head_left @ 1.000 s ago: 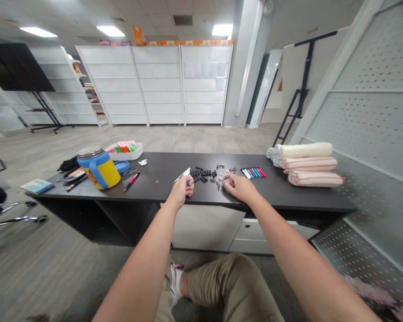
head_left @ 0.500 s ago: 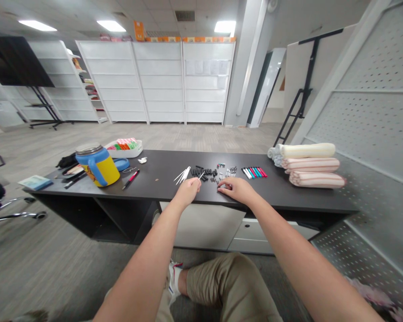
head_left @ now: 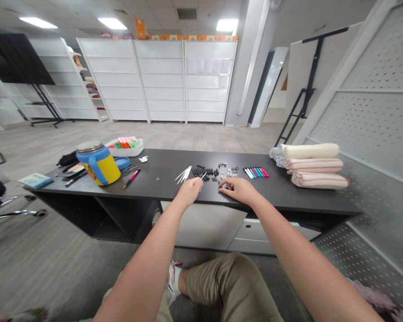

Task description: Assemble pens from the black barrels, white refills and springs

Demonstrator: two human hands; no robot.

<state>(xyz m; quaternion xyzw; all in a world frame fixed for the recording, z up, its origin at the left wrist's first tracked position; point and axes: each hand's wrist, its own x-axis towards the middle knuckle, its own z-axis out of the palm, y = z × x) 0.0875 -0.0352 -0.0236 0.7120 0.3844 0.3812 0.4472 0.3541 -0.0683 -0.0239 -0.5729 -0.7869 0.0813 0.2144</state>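
My left hand [head_left: 190, 191] is closed in a pinch on a thin white stick [head_left: 204, 175], its tip pointing up and right. Low over the desk top, my right hand [head_left: 237, 188] has its thumb and fingertips drawn together at the surface; whatever they pinch is too small to make out. Loose white sticks [head_left: 184, 174] lie fanned just left of my left hand. Beyond the hands are short black tubes [head_left: 205, 171], small grey pieces [head_left: 215, 180] and clear or silvery bits [head_left: 233, 170]. Right of these, a row of white, teal and red pen-like pieces [head_left: 256, 172] lies side by side.
On the dark desk [head_left: 161, 188], a blue and yellow mug [head_left: 102, 167], a red pen [head_left: 131, 178] and a white tray [head_left: 136, 150] of colourful packets stand left. Rolled cloths [head_left: 317, 165] are stacked right. A perforated panel [head_left: 366, 112] rises beyond the right end.
Both hands hold nearly the same pose and place over the desk. The whole view has shifted very slightly; nothing on the desk has visibly moved.
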